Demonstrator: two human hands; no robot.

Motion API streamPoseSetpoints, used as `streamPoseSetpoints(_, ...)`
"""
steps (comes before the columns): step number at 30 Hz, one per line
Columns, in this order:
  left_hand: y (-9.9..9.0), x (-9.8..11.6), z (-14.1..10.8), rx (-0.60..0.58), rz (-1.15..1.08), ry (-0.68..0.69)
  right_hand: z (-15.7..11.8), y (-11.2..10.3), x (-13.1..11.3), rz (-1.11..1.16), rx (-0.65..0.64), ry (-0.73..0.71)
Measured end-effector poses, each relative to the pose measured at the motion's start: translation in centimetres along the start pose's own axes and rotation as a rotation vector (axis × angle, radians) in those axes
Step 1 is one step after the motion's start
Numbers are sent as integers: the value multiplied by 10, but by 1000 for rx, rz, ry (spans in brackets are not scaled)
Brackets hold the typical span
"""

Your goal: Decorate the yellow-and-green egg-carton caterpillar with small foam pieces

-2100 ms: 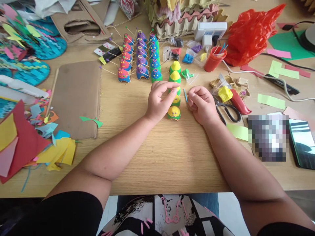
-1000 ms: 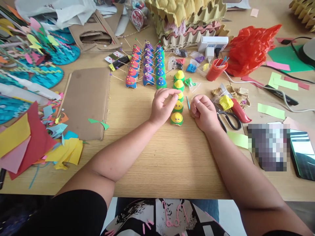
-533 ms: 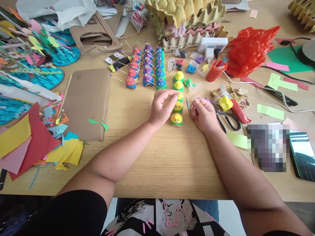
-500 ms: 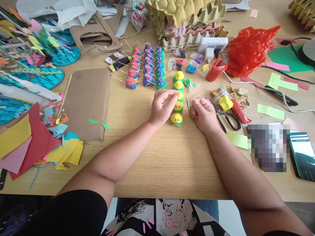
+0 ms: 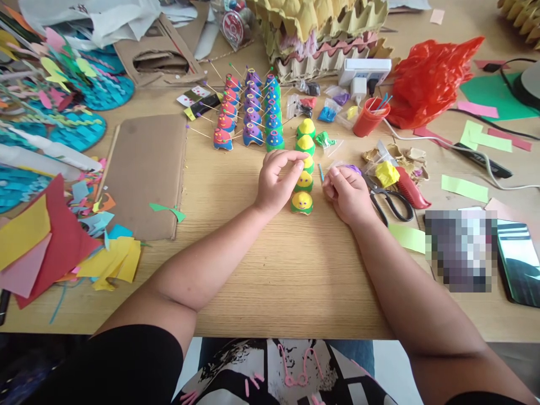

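Observation:
A caterpillar [image 5: 302, 201] made from an egg-carton strip stands in front of me, with green sides, yellow tops and a small face on its nearest bump. My left hand [image 5: 276, 179] is curled at its left side, thumb and index fingertip pressed around the third bump. To its right, my right hand [image 5: 348, 194] is closed in a pinch; anything between those fingertips is too small or hidden to make out. A thin blue stick [image 5: 321, 172] lies between the caterpillar and my right hand. Purple clay [image 5: 354, 169] shows just behind that hand.
Three finished-looking caterpillars, red [image 5: 223, 138], purple [image 5: 252, 134] and blue-green [image 5: 274, 139], stand behind left. Black scissors [image 5: 392, 205], a red cup [image 5: 371, 117] and clay bags [image 5: 327, 113] lie right. Cardboard [image 5: 143, 174] and paper scraps [image 5: 113, 261] are left; egg trays [image 5: 320, 34] are stacked behind.
The whole view has shifted slightly. Both hands keep nearly the same pose and place beside the caterpillar; a bit more purple clay shows behind my right hand.

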State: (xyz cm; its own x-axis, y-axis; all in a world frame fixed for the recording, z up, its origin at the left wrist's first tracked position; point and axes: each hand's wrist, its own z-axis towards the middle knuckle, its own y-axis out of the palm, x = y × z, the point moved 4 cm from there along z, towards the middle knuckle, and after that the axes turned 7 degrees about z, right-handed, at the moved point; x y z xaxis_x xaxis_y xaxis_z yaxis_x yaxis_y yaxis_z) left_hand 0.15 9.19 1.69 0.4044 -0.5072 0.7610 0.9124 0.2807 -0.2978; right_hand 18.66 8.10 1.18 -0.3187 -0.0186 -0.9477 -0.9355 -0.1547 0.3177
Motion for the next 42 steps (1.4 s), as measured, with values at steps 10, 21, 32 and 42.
streamPoseSetpoints(10,0,-1,1,-27,22,3,2,2,-1,23,36,40)
streamPoseSetpoints(21,0,-2,1,-39,20,14,2,1,-3,75,34,21)
streamPoseSetpoints(32,0,-1,0,-37,25,24,4,2,-3,80,46,15)
streamPoseSetpoints(42,0,-1,0,-36,13,3,3,3,-6,81,18,25)
